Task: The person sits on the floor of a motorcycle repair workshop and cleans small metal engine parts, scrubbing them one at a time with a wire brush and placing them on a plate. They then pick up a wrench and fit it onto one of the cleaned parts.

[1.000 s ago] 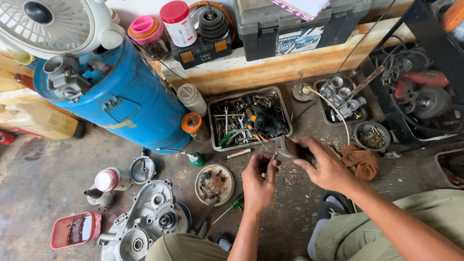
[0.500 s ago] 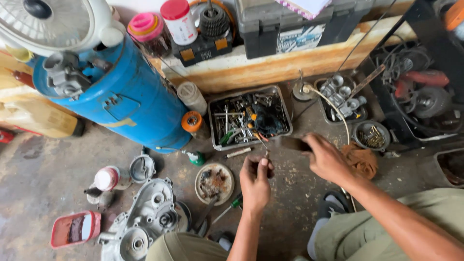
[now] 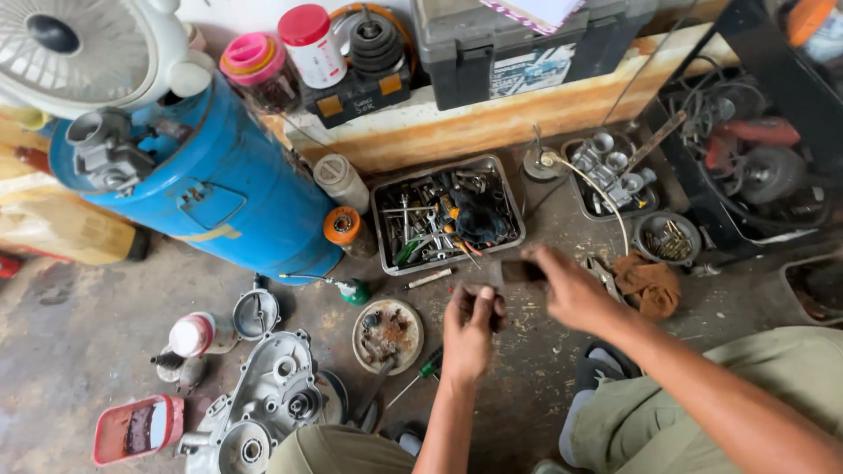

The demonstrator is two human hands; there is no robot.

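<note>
Head view, centre frame: left hand (image 3: 470, 326) pinches a small dark part, right hand (image 3: 571, 285) grips a dark flat block (image 3: 522, 270); best worked low over the tool tray (image 3: 379, 230).

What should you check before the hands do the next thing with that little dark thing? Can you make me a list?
1. Right hand grips the small dark piece: ok, its fingers close around one end.
2. Left hand is free to help: cannot tell, its fingers curl and may pinch something tiny.
3. Hands are apart and not bumping: ok, a gap shows between them.
4. Metal tray of tools is close: ok, it sits just beyond the hands.
5. Floor under the hands is free of loose bits: not ok, a green screwdriver and a round dish of parts lie near.
</note>
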